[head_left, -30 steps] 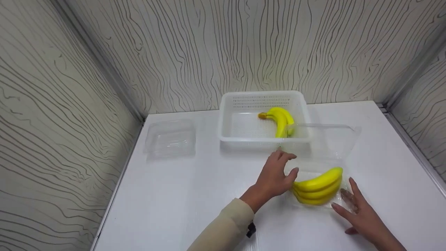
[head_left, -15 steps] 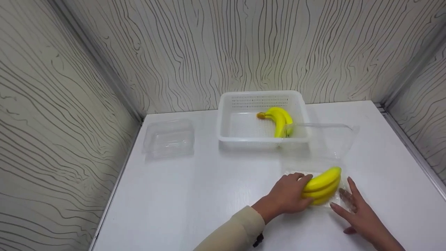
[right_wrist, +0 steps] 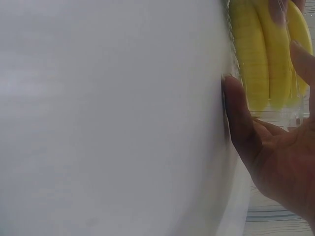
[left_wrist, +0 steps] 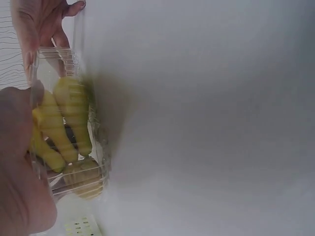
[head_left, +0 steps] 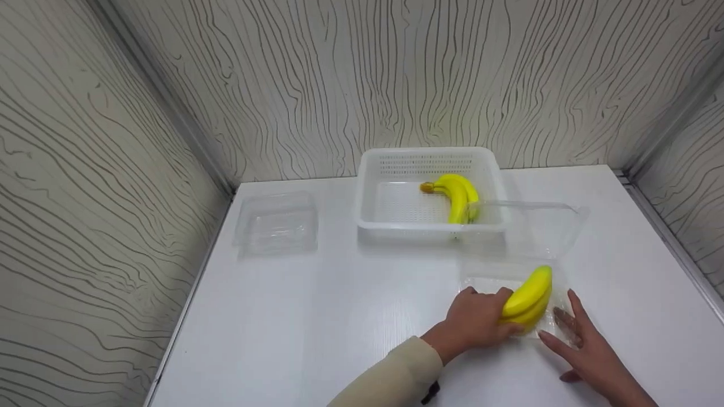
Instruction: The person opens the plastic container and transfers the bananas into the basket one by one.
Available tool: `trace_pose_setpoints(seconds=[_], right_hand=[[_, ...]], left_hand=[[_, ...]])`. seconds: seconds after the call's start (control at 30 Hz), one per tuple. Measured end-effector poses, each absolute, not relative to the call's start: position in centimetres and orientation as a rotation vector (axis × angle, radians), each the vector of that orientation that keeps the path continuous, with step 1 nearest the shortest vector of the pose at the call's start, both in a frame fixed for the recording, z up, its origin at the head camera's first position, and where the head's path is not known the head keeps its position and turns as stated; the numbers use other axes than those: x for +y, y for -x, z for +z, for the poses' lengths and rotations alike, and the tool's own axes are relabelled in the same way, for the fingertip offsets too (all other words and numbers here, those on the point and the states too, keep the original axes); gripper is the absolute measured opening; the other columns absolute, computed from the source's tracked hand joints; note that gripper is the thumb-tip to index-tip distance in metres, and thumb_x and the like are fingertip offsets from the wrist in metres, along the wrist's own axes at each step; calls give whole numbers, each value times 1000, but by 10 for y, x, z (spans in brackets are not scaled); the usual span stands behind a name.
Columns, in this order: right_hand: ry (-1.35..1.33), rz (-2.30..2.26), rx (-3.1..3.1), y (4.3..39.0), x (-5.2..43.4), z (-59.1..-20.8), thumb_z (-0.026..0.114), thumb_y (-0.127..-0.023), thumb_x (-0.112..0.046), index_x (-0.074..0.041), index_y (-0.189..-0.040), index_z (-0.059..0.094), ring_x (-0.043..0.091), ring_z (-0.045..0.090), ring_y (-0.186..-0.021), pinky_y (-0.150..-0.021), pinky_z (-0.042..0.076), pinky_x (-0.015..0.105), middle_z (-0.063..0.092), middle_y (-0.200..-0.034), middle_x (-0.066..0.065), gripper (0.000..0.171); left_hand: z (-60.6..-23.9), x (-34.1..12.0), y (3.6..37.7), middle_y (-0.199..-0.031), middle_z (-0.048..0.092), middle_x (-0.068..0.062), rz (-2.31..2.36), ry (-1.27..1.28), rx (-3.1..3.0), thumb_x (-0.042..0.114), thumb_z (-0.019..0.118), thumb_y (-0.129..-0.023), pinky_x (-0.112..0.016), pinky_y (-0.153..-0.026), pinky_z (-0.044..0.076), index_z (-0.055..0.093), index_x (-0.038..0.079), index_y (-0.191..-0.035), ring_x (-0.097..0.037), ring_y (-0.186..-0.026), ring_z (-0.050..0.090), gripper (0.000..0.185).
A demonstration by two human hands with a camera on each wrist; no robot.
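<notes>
A bunch of yellow bananas (head_left: 530, 302) lies in a clear plastic clamshell box (head_left: 485, 284) at the right front of the table. My left hand (head_left: 479, 320) grips the bunch at its stem end, with fingers over the top and thumb at the near side. Through the box's ribbed wall in the left wrist view, the bananas (left_wrist: 66, 120) show beside that hand. At the box's right end, my right hand (head_left: 591, 353) has its thumb and fingers spread around the corner. The right wrist view shows the right hand (right_wrist: 283, 160) close against the box end, near the banana tips (right_wrist: 269, 98).
Behind the box its clear lid (head_left: 546, 226) stands raised, overlapping a white perforated basket (head_left: 370, 186). Another banana bunch (head_left: 457, 195) lies in that basket. A second clear plastic box (head_left: 277, 226) sits at the back left of the white table. Patterned walls enclose the back and sides.
My left hand has moved right from the box's left edge and taken hold of the bananas. The bunch has turned slightly more upright. The right hand has stayed at the box end.
</notes>
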State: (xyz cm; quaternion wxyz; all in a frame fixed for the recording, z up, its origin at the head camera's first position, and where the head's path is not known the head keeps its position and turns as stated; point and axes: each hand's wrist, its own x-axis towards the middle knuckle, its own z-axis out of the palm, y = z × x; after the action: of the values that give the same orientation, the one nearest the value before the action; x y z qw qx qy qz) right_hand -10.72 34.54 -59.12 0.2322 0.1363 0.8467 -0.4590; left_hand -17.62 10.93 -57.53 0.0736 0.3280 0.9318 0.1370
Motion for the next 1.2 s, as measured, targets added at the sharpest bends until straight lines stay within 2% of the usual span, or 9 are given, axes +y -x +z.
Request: trace_pose_setpoints(seconds=[0.17, 0.47, 0.7, 0.93, 1.2], right_hand=[[-368, -1266, 2325, 107, 346, -592, 68, -100, -60, -50, -153, -42, 64, 1, -157, -71, 68, 46, -5, -176, 30, 122], [-378, -1281, 2316, 106, 345, -592, 68, -100, -59, -51, -153, -42, 64, 0, -158, -72, 68, 46, -6, -176, 29, 122], [-377, -1278, 2330, 106, 344, -591, 68, -100, -59, -49, -154, -41, 65, 1, -157, -71, 68, 46, -3, -176, 30, 122], [-384, -1294, 2307, 105, 344, -590, 68, -100, -60, -51, -154, -41, 63, -2, -158, -72, 68, 47, -5, -177, 28, 122], [-379, -1273, 2330, 106, 344, -591, 67, -100, -60, -50, -155, -41, 64, 0, -158, -71, 68, 46, -4, -176, 30, 122]], left_hand=[[-575, 110, 177, -71, 50, 19, 408, -959, 2780, 68, 63, -98, -23, -80, 39, 52, 35, -121, 1, -69, 50, 42], [-573, 111, 178, -74, 53, 19, 482, -915, 2710, 68, 65, -96, -26, -87, 42, 53, 38, -122, -1, -73, 54, 42], [-574, 109, 178, -72, 49, 17, 482, -939, 2727, 69, 64, -97, -26, -86, 40, 52, 36, -118, -3, -68, 53, 41], [-574, 111, 177, -72, 51, 18, 479, -906, 2715, 69, 65, -97, -25, -88, 42, 52, 37, -118, -2, -70, 54, 40], [-573, 112, 178, -74, 52, 18, 478, -903, 2713, 69, 65, -97, -26, -89, 42, 53, 37, -118, -3, -71, 54, 40]])
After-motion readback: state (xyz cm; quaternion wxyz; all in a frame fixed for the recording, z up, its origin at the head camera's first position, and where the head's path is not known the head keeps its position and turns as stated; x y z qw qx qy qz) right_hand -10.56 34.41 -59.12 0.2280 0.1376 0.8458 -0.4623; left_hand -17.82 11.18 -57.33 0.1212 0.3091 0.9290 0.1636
